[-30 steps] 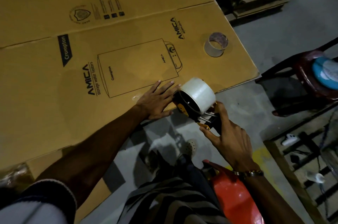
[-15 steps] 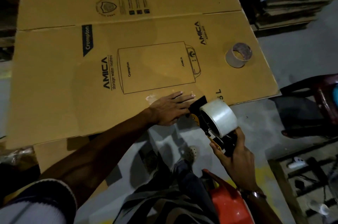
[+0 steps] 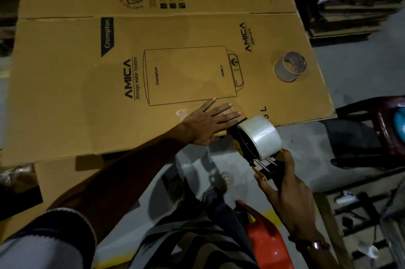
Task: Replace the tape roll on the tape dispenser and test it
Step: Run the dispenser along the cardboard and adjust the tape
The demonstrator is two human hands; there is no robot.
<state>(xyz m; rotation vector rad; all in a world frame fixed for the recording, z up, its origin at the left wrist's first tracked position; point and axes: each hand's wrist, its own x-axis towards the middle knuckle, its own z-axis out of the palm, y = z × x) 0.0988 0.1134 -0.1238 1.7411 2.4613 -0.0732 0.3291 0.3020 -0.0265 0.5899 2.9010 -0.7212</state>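
Note:
A black and yellow tape dispenser [image 3: 245, 148] carries a full clear tape roll [image 3: 262, 137]. My right hand [image 3: 289, 198] grips its handle at the front edge of a flattened printed cardboard box [image 3: 87, 93]. The dispenser's front end touches the cardboard near that edge. My left hand [image 3: 210, 121] lies flat on the cardboard with fingers spread, pressing on a strip of clear tape [image 3: 183, 113] just left of the dispenser. An empty cardboard tape core [image 3: 290, 69] lies on the cardboard at the right.
A dark red chair [image 3: 385, 128] stands to the right. An orange plastic object [image 3: 267, 242] sits by my legs. Stacked pallets and boards [image 3: 350, 12] fill the top right. A wooden frame [image 3: 355, 214] with small items lies on the grey floor at the lower right.
The dispenser has slid to the right along the cardboard's front edge, laying clear tape. My left hand has followed and stays flat on the tape. The camera shifted too.

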